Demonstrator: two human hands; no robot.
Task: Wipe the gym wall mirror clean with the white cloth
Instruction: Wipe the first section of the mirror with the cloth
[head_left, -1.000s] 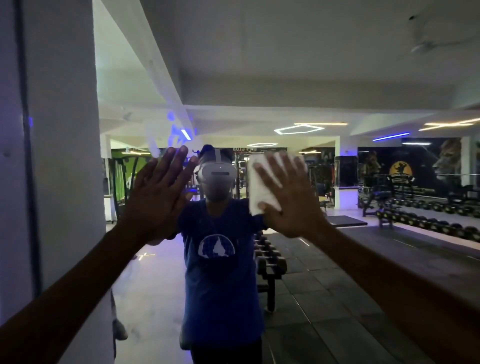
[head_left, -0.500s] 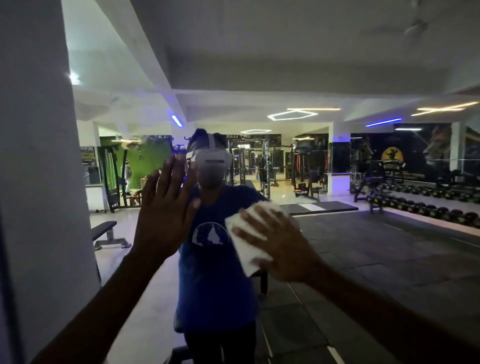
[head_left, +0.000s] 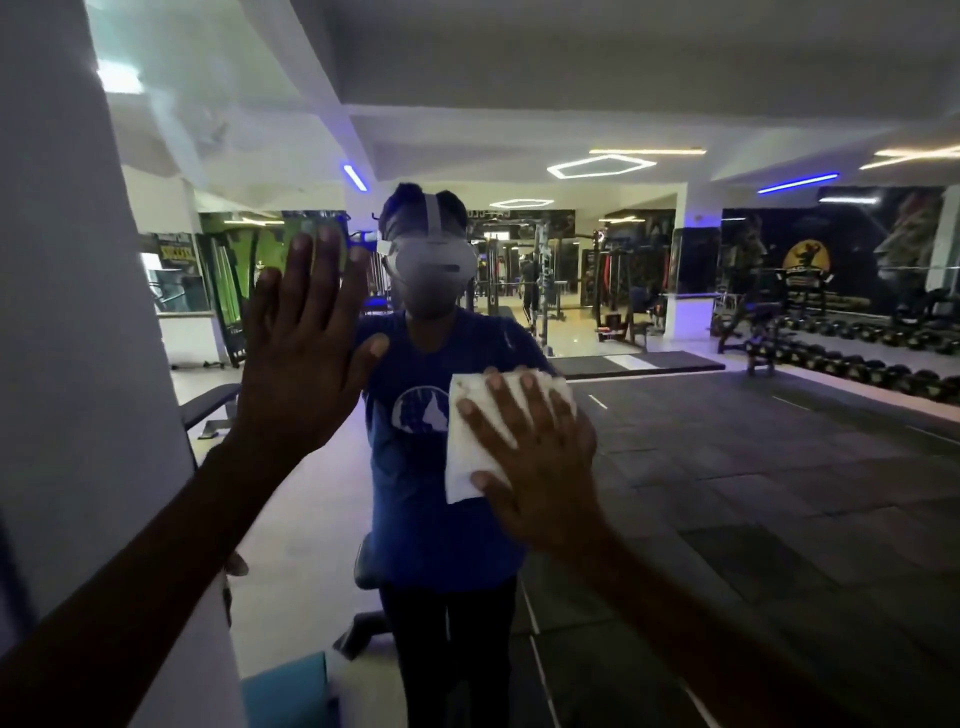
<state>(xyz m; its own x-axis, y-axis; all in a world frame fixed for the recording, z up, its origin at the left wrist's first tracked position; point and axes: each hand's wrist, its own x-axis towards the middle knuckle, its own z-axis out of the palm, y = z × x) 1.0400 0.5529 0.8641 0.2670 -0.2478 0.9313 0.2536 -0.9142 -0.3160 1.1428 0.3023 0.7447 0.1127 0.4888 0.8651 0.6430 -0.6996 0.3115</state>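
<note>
— While we face the mirror, where do our hands sit?

— We have the left hand raised flat toward the glass, its fingers straight and spread wide, holding nothing. Whether the palm truly touches the glass, we cannot tell.

— And the right hand?

— We press it flat over the cloth, fingers straight and a little apart, so the cloth lies between palm and mirror. Nothing is pinched; we hold the cloth there by pressure alone.

— Where is the cloth on the glass?

— We see it lower than the left hand and to its right, over the chest of our reflection. Its left edge and lower corner stick out beyond our fingers; the rest is hidden under the hand.

— What else do we see?

— A white pillar stands at the left edge. In the reflection we make out a headset on the figure in a blue shirt, a bench behind the left arm, a row of dumbbells along the far right wall, and hexagon lights on the ceiling. The room is dim and the distant gear is blurred.
</note>
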